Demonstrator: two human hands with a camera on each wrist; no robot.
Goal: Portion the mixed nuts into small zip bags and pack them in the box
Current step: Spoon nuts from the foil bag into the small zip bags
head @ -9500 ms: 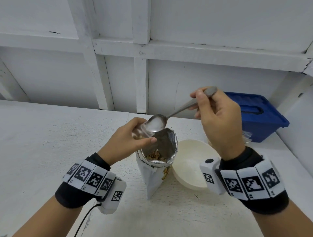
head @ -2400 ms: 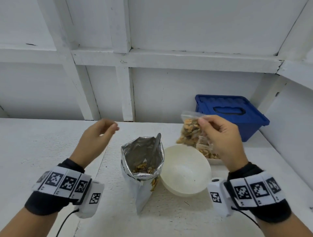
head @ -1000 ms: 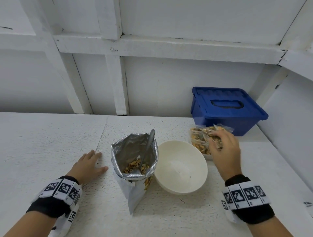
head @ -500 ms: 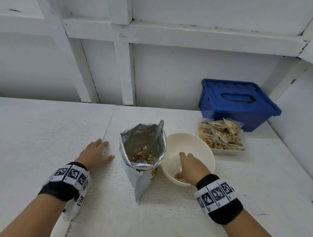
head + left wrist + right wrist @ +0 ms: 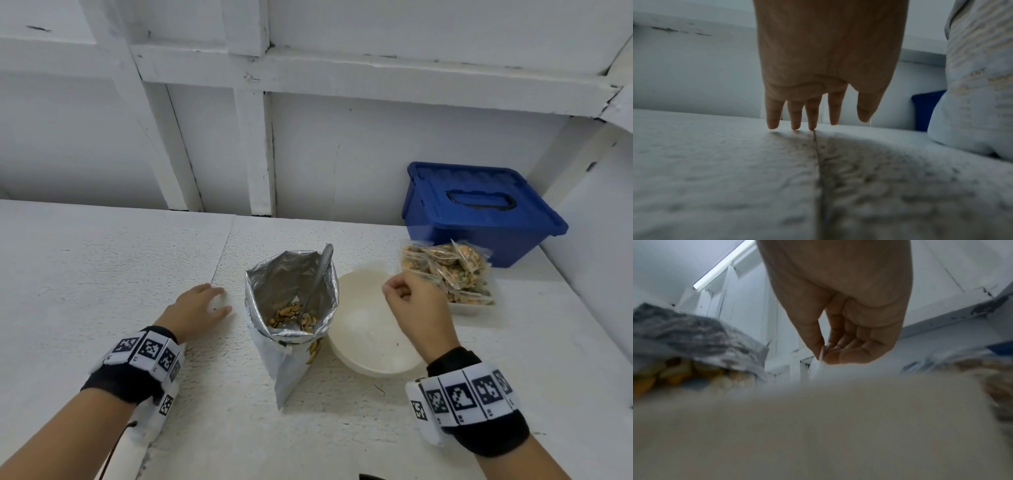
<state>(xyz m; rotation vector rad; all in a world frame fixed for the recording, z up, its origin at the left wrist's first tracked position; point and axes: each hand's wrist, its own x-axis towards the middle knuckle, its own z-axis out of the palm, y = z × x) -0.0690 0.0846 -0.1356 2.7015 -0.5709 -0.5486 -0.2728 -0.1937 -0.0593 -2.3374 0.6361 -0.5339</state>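
right hand (image 5: pixel 416 310) pinching clear bag (image 5: pixel 816 369) above bowl (image 5: pixel 363 346)

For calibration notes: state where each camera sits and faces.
Head: on the head, facing down at the table; both forearms, left hand, right hand show.
Left wrist: low over the table, along the left hand, toward the wall.
Right wrist: above the bowl, along the right hand pinching a clear bag.
All share the foil bag and box.

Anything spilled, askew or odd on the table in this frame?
Nothing spilled. Two small oddities: the spoon stands propped inside the open foil nut bag, and the filled zip bags are heaped above the rim of their clear tray, while the blue box sits lidded.
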